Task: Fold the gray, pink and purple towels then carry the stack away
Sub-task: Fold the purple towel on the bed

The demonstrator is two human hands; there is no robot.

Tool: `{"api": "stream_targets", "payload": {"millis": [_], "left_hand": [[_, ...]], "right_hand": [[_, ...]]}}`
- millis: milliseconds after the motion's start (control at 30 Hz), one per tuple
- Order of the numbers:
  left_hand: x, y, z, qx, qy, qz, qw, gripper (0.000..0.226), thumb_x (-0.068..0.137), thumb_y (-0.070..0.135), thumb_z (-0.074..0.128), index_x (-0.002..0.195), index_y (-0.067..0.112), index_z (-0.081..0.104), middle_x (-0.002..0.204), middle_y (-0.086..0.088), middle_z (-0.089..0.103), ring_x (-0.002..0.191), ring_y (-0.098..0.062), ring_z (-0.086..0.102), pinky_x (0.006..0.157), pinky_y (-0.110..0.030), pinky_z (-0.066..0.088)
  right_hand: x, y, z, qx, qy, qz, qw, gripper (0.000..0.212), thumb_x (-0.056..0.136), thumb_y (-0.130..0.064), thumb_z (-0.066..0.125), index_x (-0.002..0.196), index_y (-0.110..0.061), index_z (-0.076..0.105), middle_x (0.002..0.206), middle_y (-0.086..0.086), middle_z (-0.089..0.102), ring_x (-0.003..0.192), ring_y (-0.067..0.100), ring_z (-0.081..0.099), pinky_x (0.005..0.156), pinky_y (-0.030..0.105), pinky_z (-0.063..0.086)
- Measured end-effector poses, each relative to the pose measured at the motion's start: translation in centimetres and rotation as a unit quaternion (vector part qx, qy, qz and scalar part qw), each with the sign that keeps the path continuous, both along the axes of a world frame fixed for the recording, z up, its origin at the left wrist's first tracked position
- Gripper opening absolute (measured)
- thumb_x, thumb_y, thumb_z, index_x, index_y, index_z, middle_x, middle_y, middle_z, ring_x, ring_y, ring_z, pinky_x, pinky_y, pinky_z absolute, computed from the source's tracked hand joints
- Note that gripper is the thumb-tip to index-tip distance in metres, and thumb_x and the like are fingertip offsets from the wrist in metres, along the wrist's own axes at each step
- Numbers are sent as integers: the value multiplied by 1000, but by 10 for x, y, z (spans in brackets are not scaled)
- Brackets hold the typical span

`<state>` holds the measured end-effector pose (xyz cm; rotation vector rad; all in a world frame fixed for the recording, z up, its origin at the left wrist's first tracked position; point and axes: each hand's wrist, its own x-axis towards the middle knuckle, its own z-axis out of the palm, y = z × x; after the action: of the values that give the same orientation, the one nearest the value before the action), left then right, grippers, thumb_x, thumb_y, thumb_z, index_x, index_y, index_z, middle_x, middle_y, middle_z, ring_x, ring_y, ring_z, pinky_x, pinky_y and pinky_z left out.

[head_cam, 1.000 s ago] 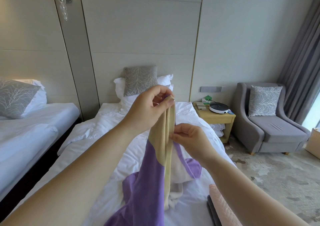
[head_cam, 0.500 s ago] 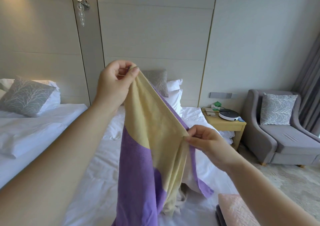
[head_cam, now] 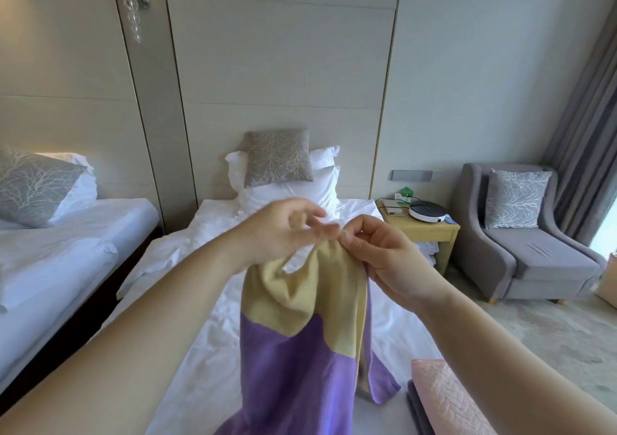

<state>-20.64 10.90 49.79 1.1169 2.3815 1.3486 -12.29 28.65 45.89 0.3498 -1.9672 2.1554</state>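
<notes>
The purple towel (head_cam: 293,368), yellow along its top part, hangs in front of me above the bed. My right hand (head_cam: 377,254) pinches its gathered top edge between thumb and fingers. My left hand (head_cam: 283,231) is right beside it, blurred, its fingers loosely spread with a fold of the towel under the palm. At the bottom right lies the folded pink towel (head_cam: 444,398) on top of the folded gray towel (head_cam: 417,411), of which only a dark edge shows.
The white bed (head_cam: 187,317) stretches ahead with pillows and a gray cushion (head_cam: 277,159) at its head. A second bed (head_cam: 66,234) is on the left. A wooden nightstand (head_cam: 424,231) and a gray armchair (head_cam: 534,247) stand on the right, over carpet.
My left hand dropped from high on the left and came together with my right hand, bringing the towel's two top corners to one point. The view tilted down and shifted slightly.
</notes>
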Motion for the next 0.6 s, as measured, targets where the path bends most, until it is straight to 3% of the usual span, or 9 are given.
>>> {"api": "stream_targets", "payload": {"millis": [67, 133, 233, 300, 367, 400, 467, 533, 600], "left_hand": [[4, 9, -7, -71, -19, -58, 996, 59, 68, 70, 66, 103, 22, 66, 71, 19, 51, 70, 3, 51, 70, -14, 38], [2, 14, -10, -86, -25, -67, 994, 65, 72, 65, 68, 92, 4, 59, 72, 4, 38, 69, -9, 39, 67, -24, 32], [4, 17, -10, -56, 4, -49, 997, 51, 75, 48, 74, 68, 10, 41, 61, 10, 26, 58, -9, 28, 52, -15, 25], [3, 19, -8, -9, 35, -41, 999, 49, 77, 38, 76, 65, 8, 40, 59, 13, 29, 55, -4, 29, 49, -10, 27], [0, 21, -5, 12, 70, -29, 997, 39, 78, 37, 75, 75, 4, 55, 66, 10, 37, 59, -2, 35, 52, -9, 29], [-2, 22, -3, 23, 82, -24, 996, 30, 78, 36, 75, 76, 10, 61, 66, 12, 39, 60, -1, 37, 54, -9, 30], [-4, 24, 3, 52, 96, -18, 994, 14, 79, 32, 74, 75, 24, 64, 59, 20, 42, 61, 4, 42, 59, -7, 32], [-5, 24, 10, 84, 100, -14, 991, 11, 81, 28, 74, 78, 24, 64, 56, 23, 45, 63, 7, 46, 63, -5, 34], [-5, 24, 18, 115, 106, -7, 988, 11, 81, 27, 74, 79, 20, 65, 59, 22, 47, 66, 8, 48, 66, -4, 36]], "right_hand": [[0, 2, 1, 17, 14, 5, 1000, 11, 80, -24, 64, 81, -14, 61, 79, 11, 65, 73, 21, 58, 62, 23, 45], [1, 4, 1, 30, 23, -4, 999, 9, 81, -24, 65, 80, -16, 62, 78, 8, 66, 74, 21, 60, 67, 26, 47], [1, 7, -5, 65, 44, -54, 995, 15, 80, -26, 66, 83, -11, 63, 80, 15, 61, 79, 28, 50, 74, 40, 38], [1, 10, -9, 73, 59, -87, 992, 21, 82, -25, 64, 87, -4, 63, 83, 14, 61, 79, 25, 52, 75, 40, 41], [1, 11, -13, 65, 60, -107, 990, 19, 86, -18, 62, 92, 1, 64, 86, 12, 64, 81, 21, 57, 81, 39, 47], [1, 11, -16, 64, 56, -114, 990, 16, 87, -12, 62, 93, 3, 64, 87, 12, 65, 84, 20, 59, 85, 39, 49], [0, 10, -23, 70, 49, -120, 989, 8, 85, -4, 65, 91, 1, 65, 88, 9, 69, 85, 17, 64, 84, 32, 53], [-1, 7, -30, 82, 36, -111, 990, 9, 81, -1, 69, 89, -6, 67, 86, 2, 72, 83, 12, 67, 77, 23, 53], [-3, 4, -37, 118, 23, -123, 985, 11, 81, -3, 71, 89, -10, 68, 87, 1, 73, 84, 13, 67, 78, 25, 54]]}}
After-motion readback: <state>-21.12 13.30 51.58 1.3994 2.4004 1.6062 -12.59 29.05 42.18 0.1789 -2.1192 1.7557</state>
